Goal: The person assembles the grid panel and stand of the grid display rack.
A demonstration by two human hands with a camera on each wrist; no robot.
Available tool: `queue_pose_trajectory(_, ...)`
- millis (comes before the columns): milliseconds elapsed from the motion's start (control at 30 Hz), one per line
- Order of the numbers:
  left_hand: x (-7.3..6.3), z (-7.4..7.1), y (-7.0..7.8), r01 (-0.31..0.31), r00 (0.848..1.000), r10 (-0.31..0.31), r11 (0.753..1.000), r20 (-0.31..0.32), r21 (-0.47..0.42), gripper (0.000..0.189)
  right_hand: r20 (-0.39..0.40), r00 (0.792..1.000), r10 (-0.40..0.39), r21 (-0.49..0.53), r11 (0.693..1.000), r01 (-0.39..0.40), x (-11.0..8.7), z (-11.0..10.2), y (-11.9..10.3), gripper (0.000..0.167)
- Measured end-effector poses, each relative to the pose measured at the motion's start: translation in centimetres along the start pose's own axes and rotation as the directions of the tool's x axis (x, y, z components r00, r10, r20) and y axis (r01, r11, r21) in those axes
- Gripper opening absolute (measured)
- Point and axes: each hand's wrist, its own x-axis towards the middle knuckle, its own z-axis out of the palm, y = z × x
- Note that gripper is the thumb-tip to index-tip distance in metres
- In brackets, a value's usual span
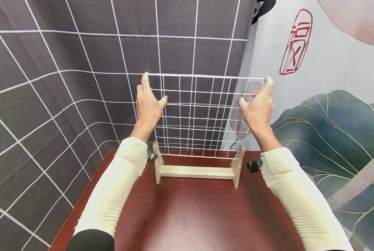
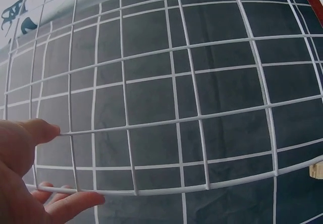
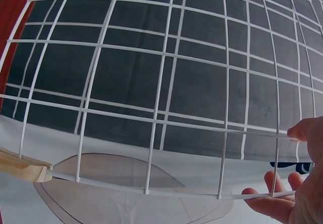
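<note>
A white wire grid panel [image 1: 202, 105] stands upright, its lower side edges meeting the two uprights of a pale wooden stand [image 1: 197, 172]. My left hand [image 1: 150, 104] grips the panel's left edge near the top corner. In the left wrist view, the thumb lies over a wire and the fingers [image 2: 75, 204] reach round the outer edge wire. At the opposite top corner, my right hand [image 1: 258, 107] grips the right edge, its thumb inside the mesh. The right wrist view has the fingers [image 3: 270, 204] behind the edge wire and a wooden upright [image 3: 25, 167] at the panel's other end.
The stand rests on a reddish-brown table [image 1: 193, 212]. Behind and to the left hangs a dark grey curtain [image 1: 90, 52] with white grid lines. A pale curtain [image 1: 268, 55] with leaf patterns and a red seal hangs at the right.
</note>
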Motion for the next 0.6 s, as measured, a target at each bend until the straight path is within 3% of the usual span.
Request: queue_pose_trajectory(600,-1.0,0.6,-1.4,-0.001,1.0,0.001,1.0,0.001,-0.023,0.097,0.003,0.999,-0.042,-0.003,0.999,0.042,-1.0,0.8,1.0,0.09)
